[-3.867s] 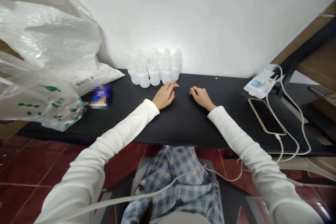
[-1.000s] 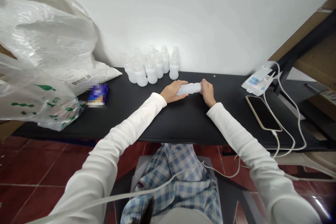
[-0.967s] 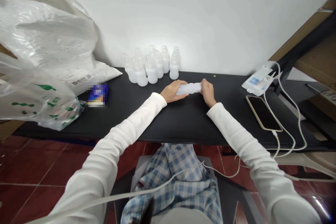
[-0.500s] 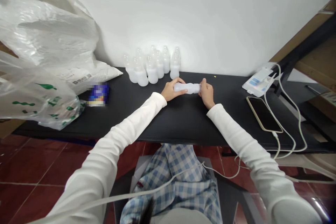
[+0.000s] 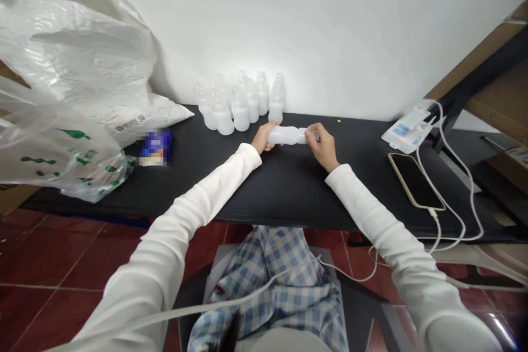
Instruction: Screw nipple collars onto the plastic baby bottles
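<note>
At nine o'clock on the black worktop (image 5: 289,192) lie plastic bags (image 5: 61,137) and a blue packet (image 5: 155,147). The standing bottles (image 5: 241,107) cluster at twelve o'clock, against the wall. Just below them, the left hand (image 5: 263,137) has its grip closed round the base of a white bottle (image 5: 286,135) held sideways. The right hand (image 5: 322,146) pinches the cap end in its grip. A phone (image 5: 416,180) lies at three o'clock.

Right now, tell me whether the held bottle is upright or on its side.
On its side: the bottle runs level from the left hand to the right hand.
</note>
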The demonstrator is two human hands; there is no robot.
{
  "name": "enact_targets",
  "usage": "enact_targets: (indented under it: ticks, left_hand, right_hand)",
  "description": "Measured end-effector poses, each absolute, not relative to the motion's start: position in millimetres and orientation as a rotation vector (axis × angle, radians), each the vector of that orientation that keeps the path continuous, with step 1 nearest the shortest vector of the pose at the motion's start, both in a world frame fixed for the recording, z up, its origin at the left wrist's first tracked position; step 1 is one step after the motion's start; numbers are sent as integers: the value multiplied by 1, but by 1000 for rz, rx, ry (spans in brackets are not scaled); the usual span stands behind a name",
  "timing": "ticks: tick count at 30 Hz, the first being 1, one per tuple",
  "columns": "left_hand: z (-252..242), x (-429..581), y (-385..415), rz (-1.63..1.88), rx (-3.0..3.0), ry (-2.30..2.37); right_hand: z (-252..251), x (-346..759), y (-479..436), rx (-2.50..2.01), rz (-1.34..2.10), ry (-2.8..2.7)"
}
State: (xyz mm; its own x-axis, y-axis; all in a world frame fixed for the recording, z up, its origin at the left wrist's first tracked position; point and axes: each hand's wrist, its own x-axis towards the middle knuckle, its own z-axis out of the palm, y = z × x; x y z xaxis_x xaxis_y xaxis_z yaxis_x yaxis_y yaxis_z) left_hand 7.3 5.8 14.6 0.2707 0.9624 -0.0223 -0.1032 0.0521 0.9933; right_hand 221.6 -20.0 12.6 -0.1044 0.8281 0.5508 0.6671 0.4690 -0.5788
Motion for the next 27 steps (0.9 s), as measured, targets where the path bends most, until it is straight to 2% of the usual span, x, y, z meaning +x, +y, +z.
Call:
enact_targets:
  ticks: [5, 10, 23, 27]
  left_hand:
    - [17, 4, 13, 1028, 1105, 950]
    - [18, 7, 8, 1034, 1144, 945]
    - [11, 9, 9, 1062, 1237, 987]
    - [12, 9, 10, 1089, 1212, 990]
  right_hand:
    - [13, 231, -12, -1020, 74, -2108]
    - [10, 231, -14, -1153, -69, -2137]
    - [14, 242, -9, -1355, 117, -2244]
    - [14, 245, -5, -1175, 152, -2241]
